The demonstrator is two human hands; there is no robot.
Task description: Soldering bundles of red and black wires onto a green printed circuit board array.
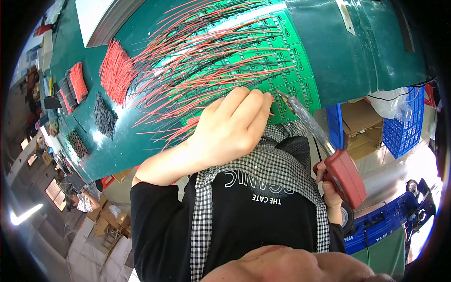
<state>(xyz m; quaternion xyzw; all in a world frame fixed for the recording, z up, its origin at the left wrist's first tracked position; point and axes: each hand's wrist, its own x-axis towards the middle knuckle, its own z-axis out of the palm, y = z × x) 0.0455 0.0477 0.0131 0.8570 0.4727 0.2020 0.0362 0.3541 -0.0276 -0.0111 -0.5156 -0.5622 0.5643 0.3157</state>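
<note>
My left hand [230, 124] is closed over the near edge of a green circuit board panel [305, 89], its fingertips pinched together. A short piece of red wire [273, 99] shows at those fingertips; the rest of it is hidden behind the hand. In my right hand [330, 192] is a soldering gun [346, 176] with a red pistol-shaped handle. Its long metal barrel slants up to the left, and the tip lies over the board just right of my left fingers. Many red and black wires [211, 47] stretch leftward across the board from its small pads.
Left on the green table [338, 61] lie a red wire pile [116, 70], a black wire bundle [104, 115] and banded red bundles [78, 82]. A white box [101, 21] stands far left. Beyond the near edge at right are a cardboard box [361, 120] and blue crate [405, 124].
</note>
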